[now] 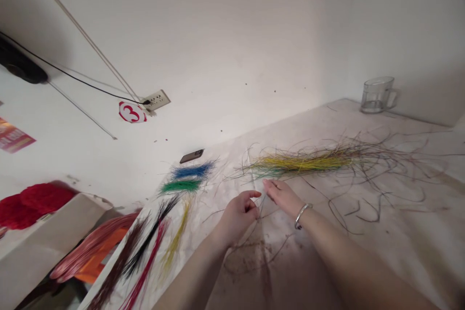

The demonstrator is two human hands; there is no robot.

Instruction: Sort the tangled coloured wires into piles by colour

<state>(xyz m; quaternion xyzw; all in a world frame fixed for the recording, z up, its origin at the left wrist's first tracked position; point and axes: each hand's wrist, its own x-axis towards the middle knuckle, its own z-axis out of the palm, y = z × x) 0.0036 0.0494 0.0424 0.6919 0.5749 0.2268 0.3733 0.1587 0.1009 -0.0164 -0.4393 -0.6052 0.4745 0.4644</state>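
Observation:
My left hand (pixel 239 218) is curled above the table, and a thin wire (pixel 258 226) seems to pass through its fingertips. My right hand (pixel 282 197) sits just beside it, fingertips close to the same strand. Neither hand grips the large yellow-green wire bundle (pixel 301 164) just beyond them. Loose dark strands (pixel 378 198) spread across the pale table (pixel 327 252) to the right. Smaller laid-out bunches lie to the left: blue (pixel 192 170), green (pixel 180 186), black (pixel 152 227), red (pixel 147 271) and yellow (pixel 177 232).
A dark phone (pixel 192 156) lies beyond the blue bunch. A glass jug (pixel 377 95) stands in the far corner. A wall socket (pixel 156 100) has a black cable. A pale box edge (pixel 47 237), red material (pixel 36 206) and an orange stool (pixel 101 256) sit beyond the table's left edge.

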